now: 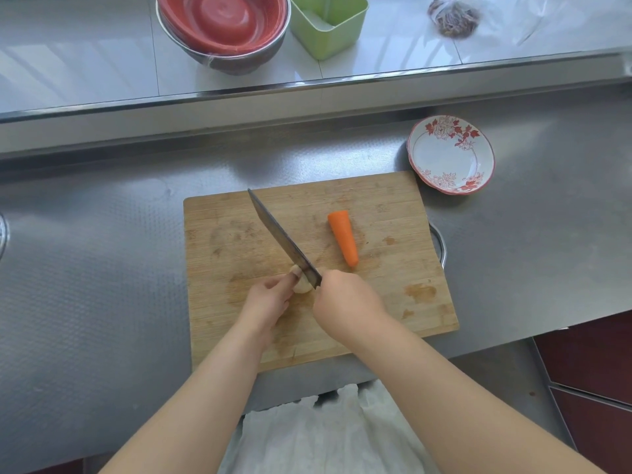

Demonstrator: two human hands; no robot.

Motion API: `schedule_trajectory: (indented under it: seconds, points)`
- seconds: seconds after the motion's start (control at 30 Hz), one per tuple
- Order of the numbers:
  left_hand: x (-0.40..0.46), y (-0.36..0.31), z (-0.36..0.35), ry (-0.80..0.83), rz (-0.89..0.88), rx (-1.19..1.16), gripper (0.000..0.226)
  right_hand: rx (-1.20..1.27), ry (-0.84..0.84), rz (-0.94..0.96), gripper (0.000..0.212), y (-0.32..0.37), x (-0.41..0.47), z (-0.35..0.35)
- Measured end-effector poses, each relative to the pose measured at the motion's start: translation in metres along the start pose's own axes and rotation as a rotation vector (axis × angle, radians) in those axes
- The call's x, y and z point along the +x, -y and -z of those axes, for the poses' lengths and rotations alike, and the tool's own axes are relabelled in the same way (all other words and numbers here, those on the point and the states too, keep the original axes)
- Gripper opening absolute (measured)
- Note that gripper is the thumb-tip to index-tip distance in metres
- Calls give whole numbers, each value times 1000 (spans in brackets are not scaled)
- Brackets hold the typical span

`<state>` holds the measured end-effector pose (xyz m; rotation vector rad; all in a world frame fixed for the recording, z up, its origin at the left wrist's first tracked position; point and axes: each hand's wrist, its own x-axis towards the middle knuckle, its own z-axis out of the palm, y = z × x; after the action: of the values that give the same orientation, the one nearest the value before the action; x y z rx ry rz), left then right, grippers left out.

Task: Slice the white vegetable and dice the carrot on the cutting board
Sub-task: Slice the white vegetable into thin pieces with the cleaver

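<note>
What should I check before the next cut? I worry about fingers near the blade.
1. Right hand grips the knife: ok.
2. Left hand holds the white vegetable steady: ok.
3. Left fingertips tucked away from the blade: cannot tell; they sit right beside it.
4. Blade is over the white vegetable, not the bare cutting board: ok.
5. Carrot lies apart from the blade's path: ok.
6. Plate is off the board, out of the way: ok.
</note>
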<state>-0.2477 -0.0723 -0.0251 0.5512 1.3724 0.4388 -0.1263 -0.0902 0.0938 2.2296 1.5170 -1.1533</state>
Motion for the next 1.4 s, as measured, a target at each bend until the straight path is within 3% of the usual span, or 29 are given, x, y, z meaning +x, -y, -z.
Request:
schedule_trajectory:
  seconds: [0.33, 0.67, 0.87, 1.07, 1.4]
  points:
    - [0, 0, -1, -32, 1, -3, 45, -20, -15, -21, 9, -15, -11, -12]
    - [5, -3, -2, -11, 40, -69, 18, -11, -3, -49, 16, -11, -2, -13]
    - [7, -2, -3, -3, 18, -98, 56, -12, 34, -94, 23, -7, 6, -15]
    - [3, -2, -5, -30, 6, -54, 48, -8, 4, -95, 20, -12, 13, -23]
    - [1, -2, -5, -34, -7, -15, 63, 43, -13, -84, 20, -30, 37, -59]
